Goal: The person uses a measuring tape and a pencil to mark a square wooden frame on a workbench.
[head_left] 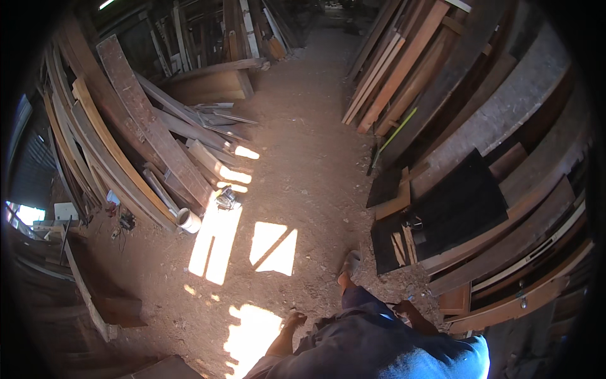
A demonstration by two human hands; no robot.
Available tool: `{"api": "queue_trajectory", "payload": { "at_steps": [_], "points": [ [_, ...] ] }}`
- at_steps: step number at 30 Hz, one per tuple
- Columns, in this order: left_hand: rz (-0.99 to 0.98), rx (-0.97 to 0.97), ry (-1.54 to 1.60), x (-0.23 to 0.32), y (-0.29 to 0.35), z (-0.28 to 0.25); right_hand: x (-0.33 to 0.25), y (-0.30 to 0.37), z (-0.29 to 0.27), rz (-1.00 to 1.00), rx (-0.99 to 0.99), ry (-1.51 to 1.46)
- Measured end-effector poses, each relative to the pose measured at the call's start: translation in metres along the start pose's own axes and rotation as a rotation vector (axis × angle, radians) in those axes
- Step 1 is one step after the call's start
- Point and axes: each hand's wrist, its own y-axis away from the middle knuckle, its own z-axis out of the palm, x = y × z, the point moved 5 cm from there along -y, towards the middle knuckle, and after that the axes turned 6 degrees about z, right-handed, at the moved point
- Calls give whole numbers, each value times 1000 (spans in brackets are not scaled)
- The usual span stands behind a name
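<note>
Low beside my body, my left hand [296,318] hangs over the dirt floor with its fingers loosely curled in, and I see nothing in it. My right hand [403,307] is on the other side, in shadow close to my dark clothing [372,347]. Its fingers are too dark and small to make out, and so is anything they might hold. Between the hands, one foot [351,264] is set forward on the ground. Neither hand visibly touches the timber around me. Closest to the right hand are a black panel [457,202] and wooden boards.
A dirt floor [303,151] runs ahead between leaning planks [151,120] on the left and stacked boards [404,69] on the right. A white bucket [188,221] and a metallic object [226,198] stand at the left stack's foot. A yellow-green strip [399,131] leans at right.
</note>
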Motion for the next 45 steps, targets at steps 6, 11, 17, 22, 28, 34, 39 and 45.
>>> {"api": "queue_trajectory", "payload": {
  "at_steps": [6, 11, 17, 22, 28, 34, 39, 45],
  "points": [
    [-154, -96, 84, 18, -9, -48, -98, -106, -86, -181, -76, 203],
    [-112, 149, 241, 115, -80, -107, -279, -184, -239, -249, 163, 188],
    [-25, 238, 352, 230, -183, -165, -488, -251, -392, -457, 286, 131],
    [-61, 193, 343, 245, -242, -218, -601, -265, -415, -423, -63, -361],
    [-47, 40, 191, 287, -347, -352, -562, -359, -392, -100, -20, -86],
    [101, 166, 449, 460, -485, -575, -508, -397, -362, 244, 26, -277],
    [1107, 22, 678, 790, -511, -728, -520, -425, -408, 363, 7, -256],
    [1929, 66, 181, 1066, -344, -842, -715, -579, -593, 128, 72, 47]
  ]
}}
